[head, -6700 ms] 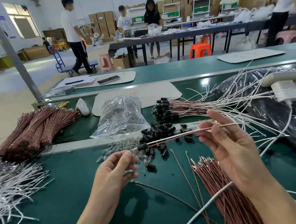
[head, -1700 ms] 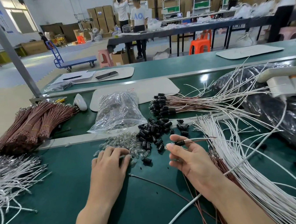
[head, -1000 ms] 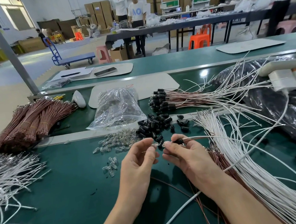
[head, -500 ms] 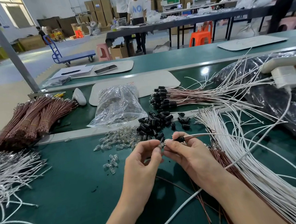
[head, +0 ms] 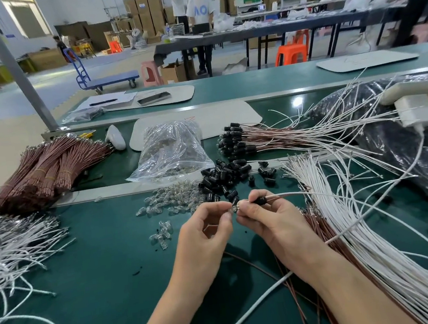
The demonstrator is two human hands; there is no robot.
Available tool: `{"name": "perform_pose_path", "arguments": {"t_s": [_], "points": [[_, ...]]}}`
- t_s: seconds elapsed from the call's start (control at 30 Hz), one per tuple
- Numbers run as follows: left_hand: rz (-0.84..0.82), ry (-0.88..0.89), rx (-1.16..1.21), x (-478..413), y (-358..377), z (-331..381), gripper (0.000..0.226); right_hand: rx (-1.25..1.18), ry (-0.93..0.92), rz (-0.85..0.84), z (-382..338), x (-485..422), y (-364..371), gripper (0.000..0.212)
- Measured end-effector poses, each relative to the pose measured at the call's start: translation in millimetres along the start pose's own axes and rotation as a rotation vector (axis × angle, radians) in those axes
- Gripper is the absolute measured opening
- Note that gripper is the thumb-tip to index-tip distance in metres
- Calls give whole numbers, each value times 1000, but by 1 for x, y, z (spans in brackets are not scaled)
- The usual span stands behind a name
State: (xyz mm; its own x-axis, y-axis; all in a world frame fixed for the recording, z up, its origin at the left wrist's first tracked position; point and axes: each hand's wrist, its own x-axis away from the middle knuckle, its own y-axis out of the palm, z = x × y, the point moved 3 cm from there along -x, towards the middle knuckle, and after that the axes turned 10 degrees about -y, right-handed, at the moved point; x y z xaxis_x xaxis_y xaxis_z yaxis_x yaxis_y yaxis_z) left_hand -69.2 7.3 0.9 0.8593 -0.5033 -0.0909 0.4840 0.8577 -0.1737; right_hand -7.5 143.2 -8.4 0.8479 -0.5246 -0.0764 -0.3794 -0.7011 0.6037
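Both hands met just above the green tabletop, near centre. The left hand pinched a small clear bulb between thumb and forefinger, with the other fingers curled. The right hand pinched a black cap on the end of a thin wire, which ran off to the right.

The bulb sat just beside the cap. Fingertips covered most of it, so it possibly touched the cap; I could not tell.

Right behind the hands lay a loose pile of black caps, and left of that a spread of clear bulbs. A smaller bulb cluster lay near the left hand. Behind those sat a clear plastic bag.

Finished leads with caps on lay further back to the right. A thick fan of white wires crowded the right side, with brown wires under it beside the right wrist. Tied brown bundles and more white wire lay at the left. At the far right were a black bag and a power strip.
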Motion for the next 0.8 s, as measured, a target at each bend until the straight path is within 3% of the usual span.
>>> {"name": "perform_pose_path", "arguments": {"t_s": [0.47, 0.8], "points": [[-74, 1, -39, -3, -11, -4, 20, 144, -21, -58, -1, 3, 2, 13], [-52, -15, 24, 0, -9, -5, 18, 48, 30, -61, 1, 2, 1, 15]]}}
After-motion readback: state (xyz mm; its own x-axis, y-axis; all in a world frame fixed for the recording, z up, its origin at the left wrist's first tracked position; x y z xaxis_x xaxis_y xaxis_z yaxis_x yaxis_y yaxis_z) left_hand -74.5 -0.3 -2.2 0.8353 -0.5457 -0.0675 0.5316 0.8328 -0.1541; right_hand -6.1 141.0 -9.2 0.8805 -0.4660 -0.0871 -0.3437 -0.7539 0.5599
